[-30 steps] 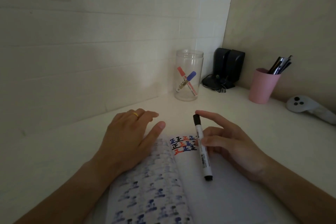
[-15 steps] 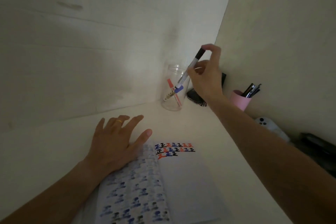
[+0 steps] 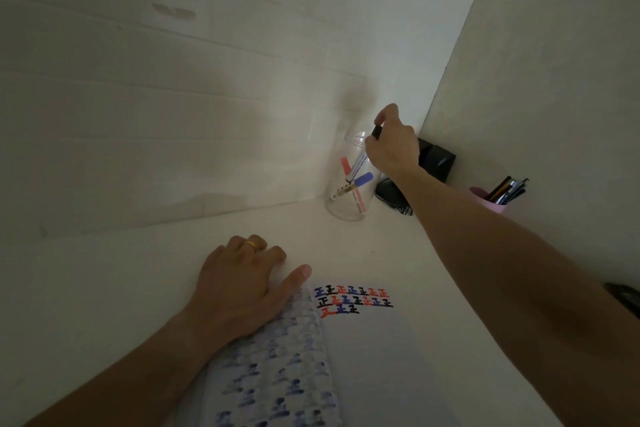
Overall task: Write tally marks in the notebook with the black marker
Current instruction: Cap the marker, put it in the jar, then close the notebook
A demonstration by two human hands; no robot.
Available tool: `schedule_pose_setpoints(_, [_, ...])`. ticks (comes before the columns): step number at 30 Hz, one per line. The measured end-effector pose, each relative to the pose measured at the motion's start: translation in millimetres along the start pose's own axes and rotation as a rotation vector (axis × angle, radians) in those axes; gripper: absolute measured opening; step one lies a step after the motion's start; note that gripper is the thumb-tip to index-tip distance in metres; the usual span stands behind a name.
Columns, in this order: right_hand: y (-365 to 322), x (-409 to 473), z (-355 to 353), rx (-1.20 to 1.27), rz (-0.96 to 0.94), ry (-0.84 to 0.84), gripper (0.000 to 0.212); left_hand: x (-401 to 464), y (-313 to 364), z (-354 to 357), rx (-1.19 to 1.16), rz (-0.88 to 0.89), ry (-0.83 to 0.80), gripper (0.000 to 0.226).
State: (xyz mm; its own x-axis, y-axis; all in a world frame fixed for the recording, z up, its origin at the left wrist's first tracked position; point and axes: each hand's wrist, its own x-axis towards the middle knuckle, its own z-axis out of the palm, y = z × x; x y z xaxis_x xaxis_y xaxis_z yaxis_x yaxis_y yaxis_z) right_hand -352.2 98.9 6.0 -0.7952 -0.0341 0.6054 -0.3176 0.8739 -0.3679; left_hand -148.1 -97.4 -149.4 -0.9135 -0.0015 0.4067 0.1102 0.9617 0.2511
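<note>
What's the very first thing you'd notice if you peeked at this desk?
Probably the right hand up in the corner, holding the black marker by its cap with the lower end inside the clear jar, where a red and a blue marker already lean. Next come the bright red, blue and black tally marks at the top of the open notebook, with the left hand, wearing a gold ring, resting on its left page.

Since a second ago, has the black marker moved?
Yes. The black marker left the notebook; the right hand now lowers it into the clear jar.
</note>
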Motion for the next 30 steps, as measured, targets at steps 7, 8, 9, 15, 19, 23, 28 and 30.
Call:
schedule_pose_setpoints(7, [2.3, 6.1, 13.1, -0.114, 0.093, -0.104, 0.013, -0.4, 0.0, 0.6, -0.001, -0.009, -0.022, 0.080])
schedule_pose_setpoints(8, [4.9, 7.7, 16.4, -0.138, 0.097, -0.116, 0.013, -0.4, -0.3, 0.8, -0.003, -0.008, -0.020, 0.082])
schedule_pose_setpoints(9, [6.2, 8.0, 17.7, -0.163, 0.095, -0.130, 0.018, -0.2, -0.6, 0.9, 0.000, -0.007, -0.017, 0.083])
schedule_pose_setpoints(15, [-9.2, -13.7, -12.2, -0.066, 0.092, -0.062, 0.025, 0.6, -0.3, -2.0, 0.023, 0.005, -0.029, 0.087])
schedule_pose_setpoints(19, [-13.7, -76.2, -41.7, -0.012, -0.040, 0.000, 0.024, -1.7, 4.3, -8.6, 0.060, 0.051, -0.028, 0.080])
schedule_pose_setpoints(23, [-5.9, -184.2, -54.6, -0.033, -0.122, -0.239, 0.033, -8.4, 12.9, -21.9, 0.049, 0.165, -0.058, 0.069])
schedule_pose_setpoints(28, [9.5, -267.9, -63.0, -0.131, -0.035, -0.515, 0.062, -33.8, 32.1, -27.8, -0.045, 0.251, -0.127, 0.062])
schedule_pose_setpoints(30, [16.3, -283.1, -62.5, -0.167, -0.031, -0.518, 0.069, -37.6, 37.8, -23.7, -0.036, 0.288, -0.153, 0.061])
